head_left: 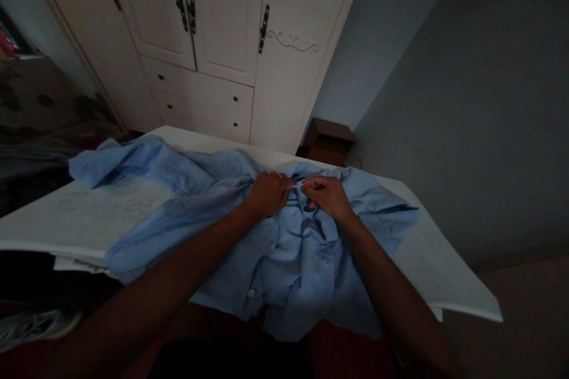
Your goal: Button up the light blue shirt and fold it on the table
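Note:
A light blue button-up shirt [186, 201] lies spread and rumpled over a white table [80, 213], one sleeve reaching to the far left, its lower edge hanging over the near side. My left hand [267, 192] and my right hand [326, 195] meet near the collar at the far middle of the shirt. Both have their fingers curled and pinched on the cloth at the placket, close together. Small white buttons show along the front below my hands.
A white wardrobe [231, 41] with dark handles and drawers stands behind the table. A small brown wooden stand [329, 141] sits by the grey wall at the right. Dark bedding lies at the far left. White papers stick out under the table's left edge.

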`<state>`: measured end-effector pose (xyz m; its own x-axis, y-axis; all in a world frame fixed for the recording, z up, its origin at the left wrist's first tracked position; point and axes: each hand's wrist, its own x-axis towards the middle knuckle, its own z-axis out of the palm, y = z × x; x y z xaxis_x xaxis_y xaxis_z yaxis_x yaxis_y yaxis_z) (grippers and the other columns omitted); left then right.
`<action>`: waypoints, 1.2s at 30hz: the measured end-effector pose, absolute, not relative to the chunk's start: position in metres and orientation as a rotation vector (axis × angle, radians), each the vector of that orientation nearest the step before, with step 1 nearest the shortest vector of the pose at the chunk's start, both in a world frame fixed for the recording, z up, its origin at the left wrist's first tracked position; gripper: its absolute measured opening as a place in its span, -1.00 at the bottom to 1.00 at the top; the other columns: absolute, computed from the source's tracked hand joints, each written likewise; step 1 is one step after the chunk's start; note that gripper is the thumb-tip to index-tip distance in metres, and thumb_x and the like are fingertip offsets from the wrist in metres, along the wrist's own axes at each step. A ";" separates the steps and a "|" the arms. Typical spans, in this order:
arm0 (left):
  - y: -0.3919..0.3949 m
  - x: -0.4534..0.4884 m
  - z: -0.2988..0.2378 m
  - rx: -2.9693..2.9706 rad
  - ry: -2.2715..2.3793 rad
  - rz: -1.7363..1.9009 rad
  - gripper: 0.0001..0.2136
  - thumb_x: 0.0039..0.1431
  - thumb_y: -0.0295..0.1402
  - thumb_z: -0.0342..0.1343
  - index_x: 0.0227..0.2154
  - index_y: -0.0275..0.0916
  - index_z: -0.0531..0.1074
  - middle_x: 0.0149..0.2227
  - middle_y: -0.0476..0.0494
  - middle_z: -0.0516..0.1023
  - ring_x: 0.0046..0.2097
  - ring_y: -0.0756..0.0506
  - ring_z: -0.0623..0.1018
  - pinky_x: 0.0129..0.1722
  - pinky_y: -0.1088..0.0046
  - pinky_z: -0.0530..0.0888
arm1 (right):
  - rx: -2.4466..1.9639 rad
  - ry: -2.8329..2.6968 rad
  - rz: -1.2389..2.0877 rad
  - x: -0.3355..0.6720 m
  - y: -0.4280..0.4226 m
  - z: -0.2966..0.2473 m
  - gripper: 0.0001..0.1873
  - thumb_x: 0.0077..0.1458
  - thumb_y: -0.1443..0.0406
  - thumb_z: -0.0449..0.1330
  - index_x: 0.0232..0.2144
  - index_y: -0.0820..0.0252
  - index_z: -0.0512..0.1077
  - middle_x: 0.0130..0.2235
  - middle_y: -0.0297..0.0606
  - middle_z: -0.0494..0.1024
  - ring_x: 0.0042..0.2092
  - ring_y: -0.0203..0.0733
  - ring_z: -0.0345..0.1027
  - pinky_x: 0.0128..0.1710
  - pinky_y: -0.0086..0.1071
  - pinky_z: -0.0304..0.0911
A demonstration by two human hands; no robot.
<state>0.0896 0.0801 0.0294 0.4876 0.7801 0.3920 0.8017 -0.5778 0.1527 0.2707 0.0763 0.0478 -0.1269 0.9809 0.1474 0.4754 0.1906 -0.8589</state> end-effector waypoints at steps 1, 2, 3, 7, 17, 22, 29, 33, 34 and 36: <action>0.080 0.090 0.030 -2.671 -1.413 -0.670 -0.73 0.27 -0.34 -0.09 -0.09 -0.16 0.47 -0.18 -0.15 0.56 -0.14 -0.17 0.52 -0.15 0.24 0.35 | -1.384 -1.717 0.861 0.271 0.076 0.049 -0.78 -0.14 0.20 0.22 -0.46 0.26 0.51 -0.53 -0.33 0.54 -0.66 -0.33 0.33 -0.68 -0.51 0.21; 0.079 0.090 0.031 -2.676 -1.410 -0.678 -0.72 0.27 -0.35 -0.10 -0.09 -0.15 0.47 -0.18 -0.14 0.56 -0.14 -0.17 0.52 -0.15 0.25 0.35 | -1.383 -1.715 0.871 0.272 0.076 0.050 -0.78 -0.14 0.20 0.22 -0.46 0.26 0.50 -0.57 -0.34 0.52 -0.66 -0.32 0.33 -0.68 -0.50 0.21; 0.078 0.090 0.032 -2.680 -1.412 -0.686 -0.72 0.27 -0.37 -0.11 -0.10 -0.16 0.47 -0.18 -0.15 0.56 -0.13 -0.17 0.52 -0.14 0.25 0.35 | -1.381 -1.709 0.886 0.272 0.076 0.051 -0.77 -0.14 0.19 0.22 -0.47 0.26 0.50 -0.60 -0.35 0.50 -0.66 -0.31 0.33 -0.67 -0.50 0.22; 0.080 0.091 0.030 -2.699 -1.465 -0.723 -0.72 0.26 -0.38 -0.09 -0.08 -0.16 0.47 -0.14 -0.15 0.57 -0.10 -0.17 0.52 -0.09 0.24 0.38 | -1.369 -1.674 0.967 0.273 0.079 0.050 -0.75 -0.15 0.16 0.24 -0.46 0.25 0.49 -0.69 -0.40 0.43 -0.66 -0.29 0.33 -0.67 -0.50 0.22; 0.088 0.089 0.017 -2.859 -1.720 -1.041 -0.73 0.24 -0.26 -0.01 -0.13 -0.21 0.50 -0.12 -0.10 0.61 -0.08 -0.10 0.57 -0.04 0.42 0.43 | -1.260 -1.754 0.913 0.267 0.086 0.028 -0.72 -0.04 0.09 0.18 -0.42 0.21 0.41 -0.54 -0.42 0.44 -0.62 -0.37 0.29 -0.60 -0.49 0.25; 0.084 0.093 0.020 -2.745 -1.686 -0.940 -0.72 0.26 -0.22 -0.05 -0.16 -0.21 0.51 -0.18 -0.13 0.62 -0.14 -0.13 0.58 -0.09 0.39 0.44 | -1.234 -1.896 0.609 0.267 0.082 0.028 -0.74 0.05 0.12 0.17 -0.39 0.21 0.46 -0.43 -0.30 0.53 -0.41 -0.25 0.43 -0.42 -0.43 0.32; 0.079 0.096 0.023 -2.706 -1.542 -0.704 -0.72 0.27 -0.24 -0.06 -0.20 -0.25 0.50 -0.23 -0.18 0.61 -0.18 -0.16 0.57 -0.14 0.33 0.42 | -1.357 -2.119 0.217 0.262 0.079 0.035 -0.85 0.07 0.29 0.15 -0.43 0.19 0.52 -0.49 -0.33 0.54 -0.46 -0.27 0.35 -0.39 -0.44 0.19; 0.077 0.099 0.024 -2.660 -1.618 -0.681 -0.68 0.29 -0.19 -0.09 -0.17 -0.24 0.49 -0.23 -0.19 0.61 -0.18 -0.16 0.57 -0.16 0.33 0.40 | -1.462 -2.202 0.070 0.255 0.076 0.037 -0.82 0.07 0.35 0.12 -0.46 0.18 0.52 -0.46 -0.28 0.55 -0.45 -0.25 0.34 -0.37 -0.43 0.15; 0.077 0.099 0.024 -2.656 -1.628 -0.673 -0.69 0.29 -0.19 -0.09 -0.17 -0.23 0.49 -0.23 -0.19 0.61 -0.17 -0.16 0.57 -0.16 0.33 0.40 | -1.489 -2.214 0.045 0.254 0.076 0.037 -0.82 0.07 0.36 0.11 -0.47 0.18 0.52 -0.45 -0.26 0.56 -0.43 -0.24 0.35 -0.37 -0.43 0.15; 0.077 0.100 0.024 -2.660 -1.627 -0.661 -0.71 0.27 -0.21 -0.07 -0.18 -0.23 0.50 -0.22 -0.18 0.61 -0.17 -0.17 0.57 -0.16 0.33 0.41 | -1.536 -2.239 0.000 0.252 0.075 0.036 -0.82 0.07 0.36 0.11 -0.46 0.19 0.51 -0.42 -0.20 0.58 -0.40 -0.20 0.38 -0.35 -0.42 0.16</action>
<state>0.0996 0.0768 0.0240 0.3935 0.8609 0.3225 0.8418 -0.4784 0.2500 0.2517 0.0751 0.0363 -0.2992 0.8913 0.3407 0.8914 0.3884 -0.2336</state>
